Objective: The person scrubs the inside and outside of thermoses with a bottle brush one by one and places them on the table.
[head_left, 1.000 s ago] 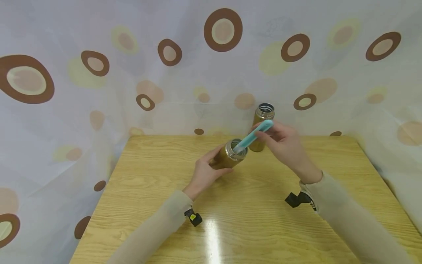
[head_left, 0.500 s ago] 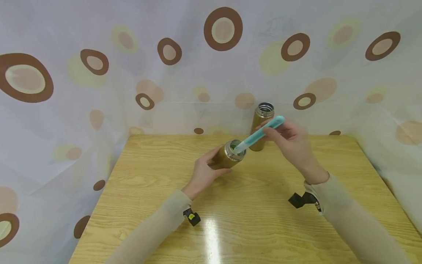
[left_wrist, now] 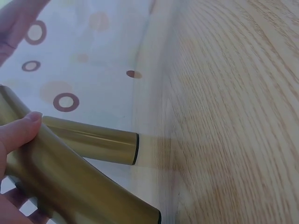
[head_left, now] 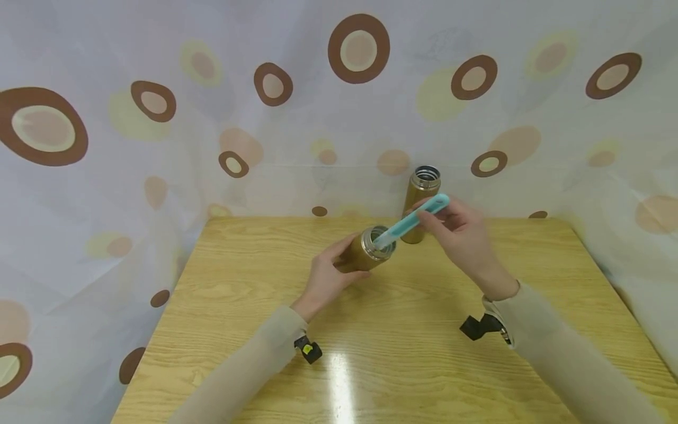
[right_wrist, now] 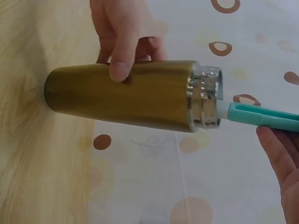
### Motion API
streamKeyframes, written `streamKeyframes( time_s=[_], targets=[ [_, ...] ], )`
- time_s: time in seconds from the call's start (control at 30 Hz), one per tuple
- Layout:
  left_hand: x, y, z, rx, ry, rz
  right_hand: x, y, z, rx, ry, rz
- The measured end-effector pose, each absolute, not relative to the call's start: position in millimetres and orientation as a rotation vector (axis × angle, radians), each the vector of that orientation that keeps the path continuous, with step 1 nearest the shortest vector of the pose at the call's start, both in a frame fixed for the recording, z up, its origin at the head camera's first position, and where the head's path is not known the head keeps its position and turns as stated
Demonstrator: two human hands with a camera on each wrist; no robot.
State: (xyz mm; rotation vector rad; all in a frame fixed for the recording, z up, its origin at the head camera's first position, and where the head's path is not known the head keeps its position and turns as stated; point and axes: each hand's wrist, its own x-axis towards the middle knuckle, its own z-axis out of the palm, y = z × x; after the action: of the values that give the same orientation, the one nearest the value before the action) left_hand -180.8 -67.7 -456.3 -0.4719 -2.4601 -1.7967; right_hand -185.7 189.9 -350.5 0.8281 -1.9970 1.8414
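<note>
A slim turquoise plastic stick [head_left: 406,225] with a pale end slants into the open mouth of a gold metal flask [head_left: 356,257] with a silver threaded neck, tilted over a wood-grain table [head_left: 249,288]. Working there well likely means bracing the flask firmly and lining the stick up with the opening. The left hand [head_left: 325,278] wraps thumb and fingers around the flask's body; the right hand [head_left: 468,244], reaching in from the right, pinches the stick. Behind it stands a second gold metal flask [head_left: 420,187], upright and uncapped.
</note>
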Motion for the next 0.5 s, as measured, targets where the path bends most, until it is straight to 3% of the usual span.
streamKeyframes(
  time_s=[0.23,0.5],
  targets=[
    [-178,-63,-454,-0.498,-2.445,-1.810,-184,182,-366,0.817,-2.074,1.758],
    [-181,-66,-454,-0.460,-2.466,-1.803,-183,194,-350,0.832,-1.927,1.920]
  ],
)
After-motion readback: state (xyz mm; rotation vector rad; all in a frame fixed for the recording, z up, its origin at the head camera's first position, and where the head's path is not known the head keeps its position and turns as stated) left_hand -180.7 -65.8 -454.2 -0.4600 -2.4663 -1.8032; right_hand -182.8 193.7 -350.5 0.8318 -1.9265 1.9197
